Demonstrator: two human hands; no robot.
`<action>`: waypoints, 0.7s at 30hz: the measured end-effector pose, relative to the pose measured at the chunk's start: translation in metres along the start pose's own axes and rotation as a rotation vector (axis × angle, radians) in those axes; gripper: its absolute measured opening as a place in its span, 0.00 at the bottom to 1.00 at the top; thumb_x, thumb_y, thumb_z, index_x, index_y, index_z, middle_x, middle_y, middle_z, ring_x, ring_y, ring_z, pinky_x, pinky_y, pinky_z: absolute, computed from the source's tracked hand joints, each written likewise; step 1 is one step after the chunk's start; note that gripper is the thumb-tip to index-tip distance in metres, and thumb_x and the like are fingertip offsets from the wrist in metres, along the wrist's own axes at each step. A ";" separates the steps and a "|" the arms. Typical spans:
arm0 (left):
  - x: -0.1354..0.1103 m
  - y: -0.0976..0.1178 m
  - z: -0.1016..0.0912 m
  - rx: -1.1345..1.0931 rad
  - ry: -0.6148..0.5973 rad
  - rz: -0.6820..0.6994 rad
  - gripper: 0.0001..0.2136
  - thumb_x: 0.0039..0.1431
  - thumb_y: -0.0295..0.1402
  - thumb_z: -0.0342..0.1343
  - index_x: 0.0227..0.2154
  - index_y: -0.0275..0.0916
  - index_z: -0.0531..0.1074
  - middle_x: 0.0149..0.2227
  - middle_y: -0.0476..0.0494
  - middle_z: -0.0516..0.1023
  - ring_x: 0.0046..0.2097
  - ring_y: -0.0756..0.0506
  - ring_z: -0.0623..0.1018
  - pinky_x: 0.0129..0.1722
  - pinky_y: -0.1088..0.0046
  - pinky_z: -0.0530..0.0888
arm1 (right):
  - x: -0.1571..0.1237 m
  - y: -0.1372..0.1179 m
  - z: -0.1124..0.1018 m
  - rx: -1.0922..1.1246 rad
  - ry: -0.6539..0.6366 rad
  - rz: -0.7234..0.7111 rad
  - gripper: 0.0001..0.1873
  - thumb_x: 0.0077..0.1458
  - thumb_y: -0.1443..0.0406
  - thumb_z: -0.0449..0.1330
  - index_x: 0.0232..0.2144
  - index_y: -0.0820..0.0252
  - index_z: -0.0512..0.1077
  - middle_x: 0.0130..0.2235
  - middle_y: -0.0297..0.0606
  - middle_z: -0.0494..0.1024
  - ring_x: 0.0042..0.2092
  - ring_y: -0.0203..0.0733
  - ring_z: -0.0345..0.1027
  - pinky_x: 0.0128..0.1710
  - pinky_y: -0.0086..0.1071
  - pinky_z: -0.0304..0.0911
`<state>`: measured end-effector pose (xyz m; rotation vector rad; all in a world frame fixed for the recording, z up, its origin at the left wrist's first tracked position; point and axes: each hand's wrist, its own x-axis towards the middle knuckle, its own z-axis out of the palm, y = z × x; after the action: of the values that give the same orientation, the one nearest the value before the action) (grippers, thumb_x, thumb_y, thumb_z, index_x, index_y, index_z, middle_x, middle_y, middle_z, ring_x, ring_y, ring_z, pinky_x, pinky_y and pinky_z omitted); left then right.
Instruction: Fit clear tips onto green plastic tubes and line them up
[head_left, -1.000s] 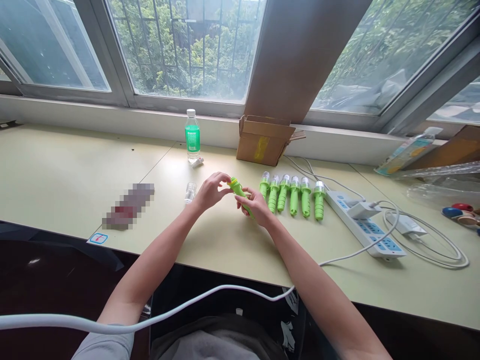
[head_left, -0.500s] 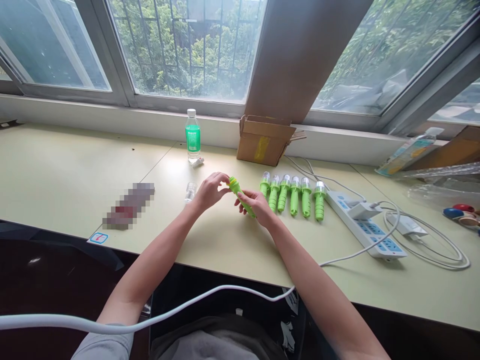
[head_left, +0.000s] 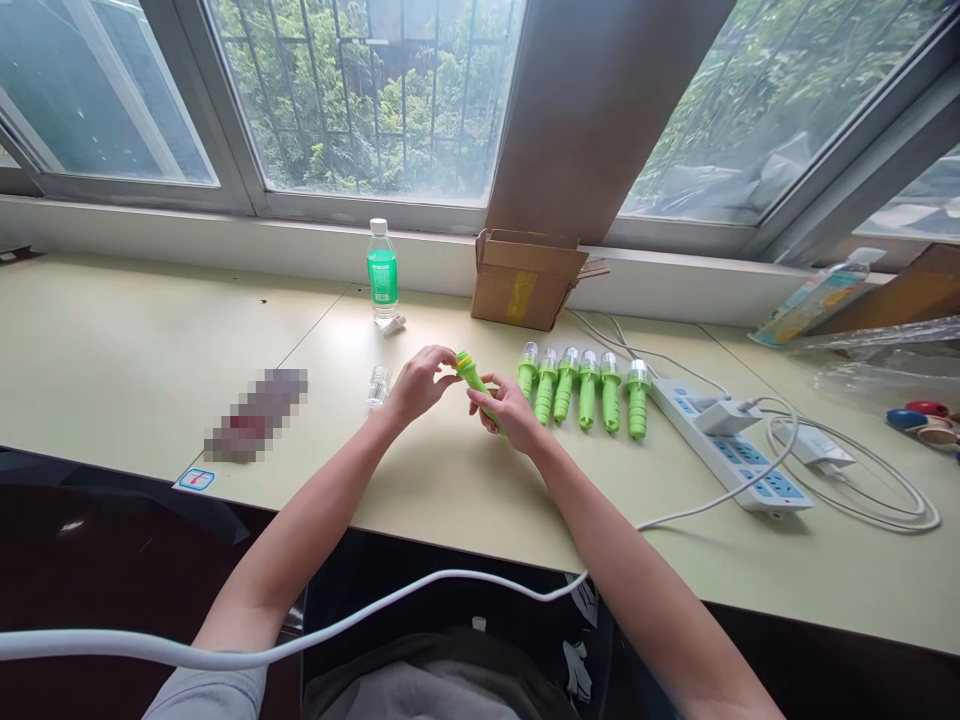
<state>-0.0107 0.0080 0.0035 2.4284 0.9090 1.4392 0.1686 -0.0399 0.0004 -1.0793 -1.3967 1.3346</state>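
Both hands hold one green plastic stick-shaped piece (head_left: 472, 375) above the pale table (head_left: 150, 340). My right hand (head_left: 508, 409) is wrapped round its lower body. My left hand (head_left: 418, 380) pinches its upper end with the fingertips. A small clear cap (head_left: 379, 384) lies on the table just left of my left hand. Just right of my right hand, several like green pieces with clear tops (head_left: 585, 390) lie side by side in a row.
A white power strip (head_left: 731, 460) with plugged cables lies right of the row. A green-labelled bottle (head_left: 382, 272) and an open cardboard box (head_left: 525, 280) stand by the window sill. A blurred dark object (head_left: 256, 412) lies at left. A white cable (head_left: 375, 605) crosses below the table's edge.
The hands and the green piece have hardly shifted; the view has tilted slightly. Grip on the piece is unchanged.
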 end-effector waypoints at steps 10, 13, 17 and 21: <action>0.000 0.001 -0.001 -0.002 -0.004 -0.013 0.09 0.52 0.29 0.60 0.35 0.39 0.66 0.40 0.45 0.72 0.40 0.49 0.74 0.34 0.71 0.76 | -0.001 -0.004 -0.001 -0.015 -0.036 -0.020 0.21 0.48 0.48 0.58 0.32 0.60 0.72 0.27 0.35 0.71 0.20 0.31 0.61 0.16 0.28 0.53; 0.000 0.000 -0.001 -0.017 -0.019 -0.010 0.08 0.52 0.29 0.59 0.33 0.39 0.66 0.39 0.45 0.73 0.40 0.49 0.74 0.34 0.70 0.77 | -0.001 -0.004 -0.002 0.023 -0.030 0.001 0.21 0.48 0.49 0.59 0.32 0.60 0.72 0.25 0.34 0.71 0.17 0.30 0.57 0.14 0.28 0.49; 0.000 0.002 -0.001 -0.033 -0.013 -0.018 0.10 0.52 0.30 0.59 0.36 0.39 0.66 0.39 0.45 0.72 0.39 0.49 0.74 0.34 0.71 0.77 | -0.001 -0.005 0.000 0.044 -0.024 0.000 0.20 0.46 0.51 0.62 0.34 0.60 0.69 0.23 0.32 0.71 0.15 0.28 0.53 0.13 0.27 0.46; 0.001 0.002 -0.001 -0.041 -0.005 -0.023 0.11 0.52 0.31 0.59 0.38 0.39 0.66 0.39 0.45 0.72 0.39 0.50 0.75 0.34 0.71 0.77 | -0.002 -0.004 0.000 0.038 -0.010 -0.003 0.22 0.43 0.52 0.64 0.36 0.58 0.65 0.22 0.30 0.73 0.14 0.29 0.53 0.12 0.26 0.46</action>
<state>-0.0105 0.0066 0.0054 2.3831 0.8947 1.4291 0.1690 -0.0416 0.0045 -1.0467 -1.3743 1.3605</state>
